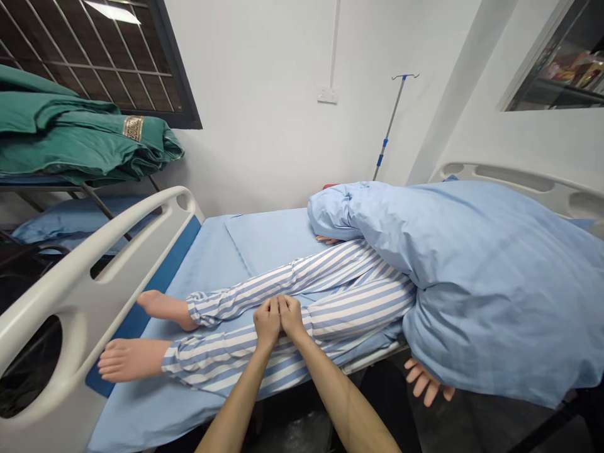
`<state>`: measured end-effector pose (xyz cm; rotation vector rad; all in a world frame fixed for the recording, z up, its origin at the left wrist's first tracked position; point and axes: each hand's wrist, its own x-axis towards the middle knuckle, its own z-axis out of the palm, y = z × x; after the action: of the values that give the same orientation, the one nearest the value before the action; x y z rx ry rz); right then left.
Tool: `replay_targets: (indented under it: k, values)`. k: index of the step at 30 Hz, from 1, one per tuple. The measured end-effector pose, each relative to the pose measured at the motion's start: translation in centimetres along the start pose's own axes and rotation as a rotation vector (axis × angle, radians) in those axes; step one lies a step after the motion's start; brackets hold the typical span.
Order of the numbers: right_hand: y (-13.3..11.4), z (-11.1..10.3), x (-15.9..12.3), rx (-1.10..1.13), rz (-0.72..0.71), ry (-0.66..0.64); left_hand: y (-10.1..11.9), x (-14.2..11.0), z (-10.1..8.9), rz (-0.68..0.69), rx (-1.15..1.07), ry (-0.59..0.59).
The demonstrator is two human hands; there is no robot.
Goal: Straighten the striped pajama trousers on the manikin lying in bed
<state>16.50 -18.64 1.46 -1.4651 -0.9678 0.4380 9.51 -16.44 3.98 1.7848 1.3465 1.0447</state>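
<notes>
A figure in blue-and-white striped trousers (pixel 330 296) lies on a bed with a light blue sheet (pixel 264 242). Its bare feet (pixel 134 358) point toward the white footboard (pixel 89 251). A light blue blanket (pixel 481 270) covers its upper body. One of its hands (pixel 427 380) hangs out under the blanket at the bed's near edge. My left hand (pixel 267 322) and my right hand (pixel 290 316) rest side by side on the near leg around the knee. Both have their fingers curled and pressed onto the striped cloth.
Folded green bedding (pixel 80 135) lies on a rack at the left, above a blue pillow (pixel 70 223). An IV pole (pixel 389 126) stands by the far wall. The white headboard rail (pixel 519 179) runs at the right. A barred window (pixel 94 50) is upper left.
</notes>
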Motion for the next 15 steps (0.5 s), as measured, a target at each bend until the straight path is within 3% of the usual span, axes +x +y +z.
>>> replay_targets:
  k: [5,11,15]
  values:
    - [-0.5,-0.1,-0.1,-0.110,0.025,0.013,-1.1,-0.8,0.8,-0.027,0.266,-0.074]
    - [-2.2,-2.0,0.1,-0.657,-0.123,-0.138,-1.4,-0.8,0.9,0.032,0.466,-0.127]
    - [-1.0,-2.9,0.0,-0.659,-0.085,-0.121,-1.6,-1.6,1.5,0.108,0.545,-0.160]
